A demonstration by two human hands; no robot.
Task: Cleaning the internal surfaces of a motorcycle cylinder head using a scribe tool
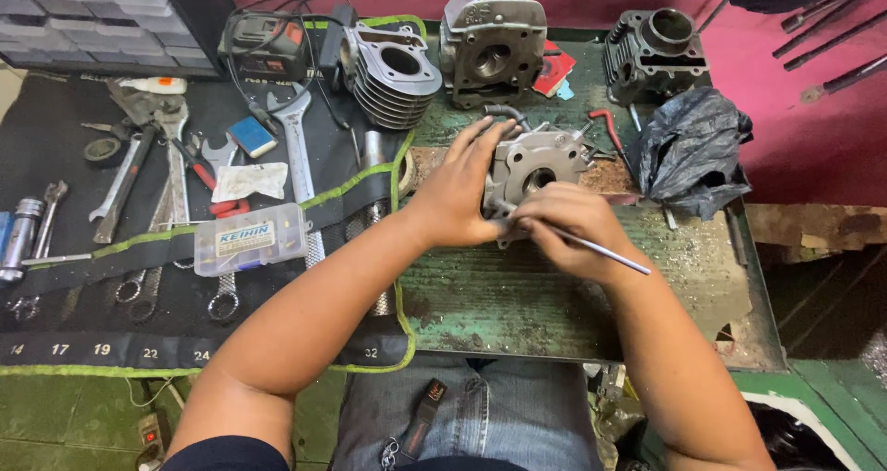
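Jeans-clad knees [490, 416] are showing under the bench's near edge [554, 337]. Mid-bench, the left hand [457, 194] is gripping a grey engine part [536, 171], while the right hand [568, 231] is pinching a thin metal rod [601, 249] against it.

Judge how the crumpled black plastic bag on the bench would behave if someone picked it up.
The black plastic bag looks thin and crumpled, so it would probably sag floppily and feel light. Its glossy folds suggest a slippery surface. It seems unlikely to roll.

bare bench [517, 295] nearside, black bag [688, 152] blocking right, engine parts behind
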